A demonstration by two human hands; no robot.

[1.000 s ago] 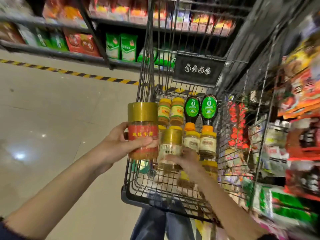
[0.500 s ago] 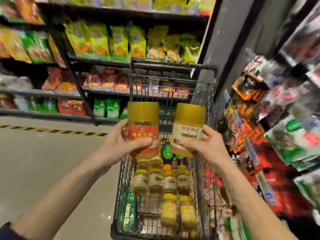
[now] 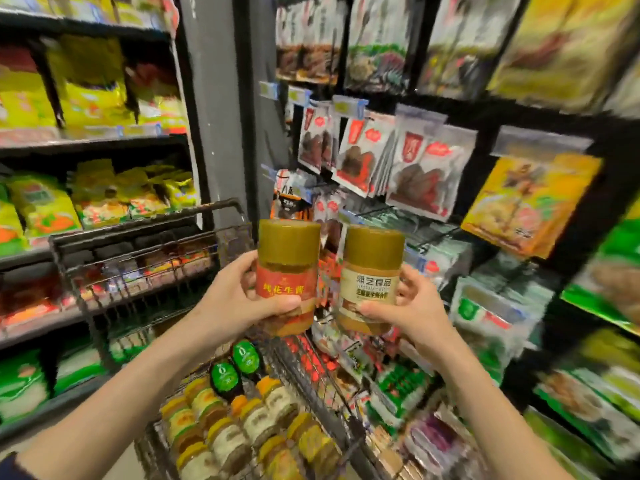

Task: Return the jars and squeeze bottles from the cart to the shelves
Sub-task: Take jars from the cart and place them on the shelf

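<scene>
Jars, two of them, are held up side by side above the cart (image 3: 145,271), with hanging snack packets (image 3: 363,157) now behind them where half a second ago the far aisle shelves stood. Left hand (image 3: 239,306) has its fingers wrapped round the red-label jar (image 3: 287,275); right hand (image 3: 412,310) is closed round the cream-label jar (image 3: 372,278). Both jars are upright, apart, gold-capped, with tan paste inside. Down in the cart stand two green-topped squeeze bottles (image 3: 235,368) and about a dozen yellow-lidded small jars (image 3: 242,434), too blurred to count exactly.
</scene>
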